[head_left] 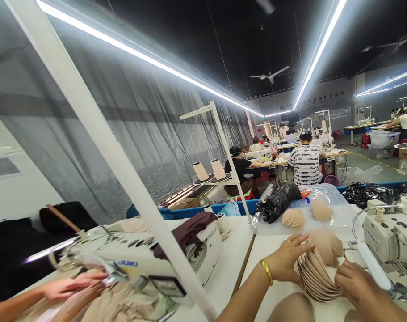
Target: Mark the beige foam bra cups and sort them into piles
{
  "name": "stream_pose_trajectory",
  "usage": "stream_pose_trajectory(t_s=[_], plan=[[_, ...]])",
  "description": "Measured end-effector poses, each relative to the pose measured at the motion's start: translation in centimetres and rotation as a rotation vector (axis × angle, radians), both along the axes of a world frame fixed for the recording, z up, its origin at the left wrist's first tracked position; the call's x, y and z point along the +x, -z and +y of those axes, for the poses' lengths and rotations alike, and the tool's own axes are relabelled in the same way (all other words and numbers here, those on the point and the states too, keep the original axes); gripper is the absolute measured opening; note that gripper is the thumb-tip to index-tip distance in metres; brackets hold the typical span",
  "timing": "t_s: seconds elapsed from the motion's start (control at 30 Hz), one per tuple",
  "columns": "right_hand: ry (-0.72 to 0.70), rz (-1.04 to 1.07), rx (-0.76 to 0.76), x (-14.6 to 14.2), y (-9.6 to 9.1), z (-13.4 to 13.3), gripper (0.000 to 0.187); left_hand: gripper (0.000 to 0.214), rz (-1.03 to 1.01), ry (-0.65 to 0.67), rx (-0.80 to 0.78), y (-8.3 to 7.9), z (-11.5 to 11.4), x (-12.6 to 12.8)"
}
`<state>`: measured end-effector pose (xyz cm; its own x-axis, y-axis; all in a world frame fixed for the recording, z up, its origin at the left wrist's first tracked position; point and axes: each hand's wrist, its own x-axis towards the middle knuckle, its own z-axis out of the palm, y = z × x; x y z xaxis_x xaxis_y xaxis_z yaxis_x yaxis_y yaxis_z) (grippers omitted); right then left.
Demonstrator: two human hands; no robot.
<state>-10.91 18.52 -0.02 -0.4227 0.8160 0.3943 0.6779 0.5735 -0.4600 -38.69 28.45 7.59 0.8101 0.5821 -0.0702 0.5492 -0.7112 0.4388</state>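
Observation:
A fanned stack of beige moulded bra cups (315, 279) stands on the white table in front of me. My left hand (287, 261), with a gold bracelet at its wrist, is closed round the stack's left side, thumb below and fingers over the top. At the right edge of the stack, my right hand (357, 284) has its fingers bent and pressed against the cups. A small whitish bit shows by its fingertips, too small to name. Just behind the stack lie more beige cups (325, 246), partly covered by my left fingers.
A clear plastic tray (344, 208) behind holds two cup piles and a black plastic bundle (279, 201). To the right stands a sewing machine (387, 232). At left, a co-worker's hands (77, 286) work fabric at another machine (136, 255), past a white post (123, 170).

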Motion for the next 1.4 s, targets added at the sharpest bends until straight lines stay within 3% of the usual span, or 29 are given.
stream_pose_trajectory(t_s=[0.27, 0.53, 0.7, 0.8, 0.9, 1.0, 1.13, 1.27, 1.4], plan=[[0.059, 0.051, -0.094, 1.1, 0.9, -1.4, 0.02, 0.073, -0.119, -0.107, 0.091, 0.1, -1.9, -0.7], [0.18, 0.253, -0.309, 1.4, 1.1, -2.3, 0.007, 0.011, -0.255, -0.22, -0.006, 1.6, -4.7, -1.3], [0.138, 0.4, -0.432, 1.3, -0.6, -3.4, 0.013, 0.01, -0.35, -0.282, -0.136, -0.5, -6.9, -1.3], [0.071, 0.503, -0.514, 1.2, -1.5, -4.9, 0.016, 0.004, -0.386, -0.319, -0.209, -2.5, -8.9, -1.9], [0.003, 0.62, -0.614, 1.4, -1.8, -6.8, 0.027, 0.006, -0.419, -0.376, -0.348, -3.3, -10.9, -3.0], [-0.039, 0.734, -0.73, 2.5, -1.7, -8.7, 0.042, 0.033, -0.45, -0.46, -0.579, -2.5, -12.4, -4.5], [-0.028, 0.849, -0.833, 4.4, -1.2, -10.3, 0.046, 0.06, -0.532, -0.638, -0.799, -0.6, -13.5, -6.5], [-0.001, 0.937, -0.892, 5.3, -1.1, -10.5, 0.046, 0.069, -0.595, -0.829, -0.897, 0.4, -14.0, -7.8], [-0.007, 1.002, -0.96, 5.0, -1.6, -10.7, 0.05, 0.071, -0.56, -0.96, -0.889, 1.6, -13.9, -8.2]])
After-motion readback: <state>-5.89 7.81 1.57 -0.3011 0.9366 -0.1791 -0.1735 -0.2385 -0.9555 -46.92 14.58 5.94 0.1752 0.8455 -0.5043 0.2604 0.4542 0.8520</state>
